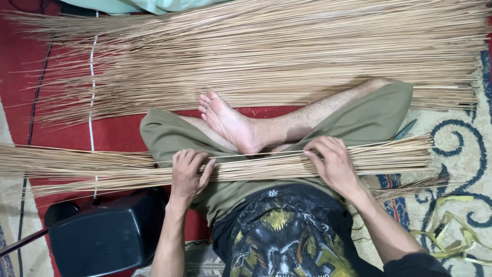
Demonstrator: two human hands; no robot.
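Sticks (256,166) lie under left hand (188,172); right hand (333,165) curled around them.

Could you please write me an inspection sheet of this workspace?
Surface: red mat beside patterned carpet.
Job's things: bundle of thin sticks across the lap; larger pile of sticks beyond the foot.
Clutter: black box; yellow strips; dark blade-like tool.
Grippers: left hand and right hand rest on the bundle.
Cables: white cord; dark cable.
Surroundings: pale green cloth.
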